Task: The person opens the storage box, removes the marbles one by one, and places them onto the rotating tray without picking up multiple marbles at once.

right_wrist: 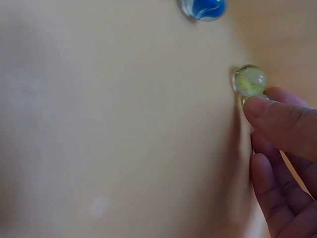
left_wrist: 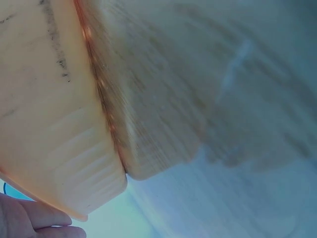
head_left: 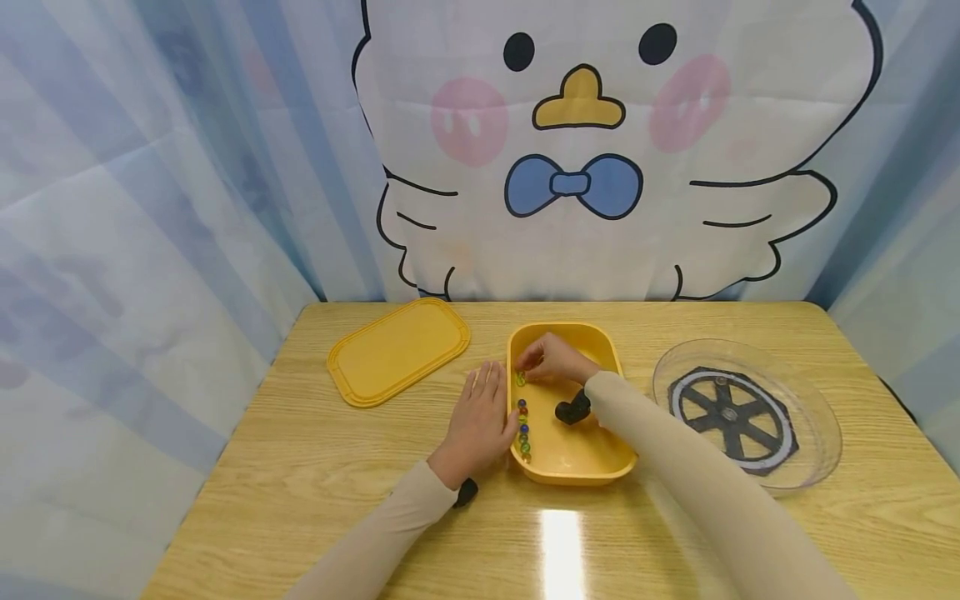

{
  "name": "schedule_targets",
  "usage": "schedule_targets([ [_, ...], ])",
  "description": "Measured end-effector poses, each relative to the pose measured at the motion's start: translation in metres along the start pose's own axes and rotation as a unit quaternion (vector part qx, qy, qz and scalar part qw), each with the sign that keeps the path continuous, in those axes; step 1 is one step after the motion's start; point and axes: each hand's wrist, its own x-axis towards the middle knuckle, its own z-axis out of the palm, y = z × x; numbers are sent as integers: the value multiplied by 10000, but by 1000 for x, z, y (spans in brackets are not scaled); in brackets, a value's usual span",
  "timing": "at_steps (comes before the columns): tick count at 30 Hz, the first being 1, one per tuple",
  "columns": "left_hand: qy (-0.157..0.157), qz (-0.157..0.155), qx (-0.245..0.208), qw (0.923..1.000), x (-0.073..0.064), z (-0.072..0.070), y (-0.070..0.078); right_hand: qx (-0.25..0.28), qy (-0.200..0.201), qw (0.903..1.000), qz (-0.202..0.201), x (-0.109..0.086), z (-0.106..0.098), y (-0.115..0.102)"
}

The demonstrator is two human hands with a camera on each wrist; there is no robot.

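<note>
A yellow box (head_left: 573, 454) sits on the table, a row of colored glass marbles (head_left: 524, 429) lying along its left side. My right hand (head_left: 553, 360) reaches into it, thumb and fingers pinching a marble by the left wall. Beside the thumb, a clear yellow-green marble (right_wrist: 250, 80) shows in the right wrist view; the pinched one is mostly hidden. A blue-swirled marble (right_wrist: 204, 7) lies farther along. With fingers straight, my left hand (head_left: 477, 421) rests against the box's left side. In the left wrist view its fingers (left_wrist: 47, 217) are right at the rim.
A yellow lid (head_left: 400, 352) lies on the table to the left of the box. On the right stands a round clear plastic dish (head_left: 813, 433) with a black spoked disc (head_left: 731, 414) seen through it. A curtain (head_left: 570, 250) with a cartoon bird hangs behind the table's far edge.
</note>
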Motion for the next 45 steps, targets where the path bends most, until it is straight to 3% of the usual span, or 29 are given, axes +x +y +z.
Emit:
schedule_targets([
  [7,27,7,93,10000,0,1,0,-379,153,9991,98,2,4,2],
  [23,93,23,111,9999,1,-2,1,-541,265,9981,104,3,1,-2],
  [29,135,43,129,9998,0,-2,1,-502,462,9976,-153,0,-4,-12],
  [45,40,7,97,9999,-1,-1,0,-349,601,9968,-398,-32,-35,-38],
])
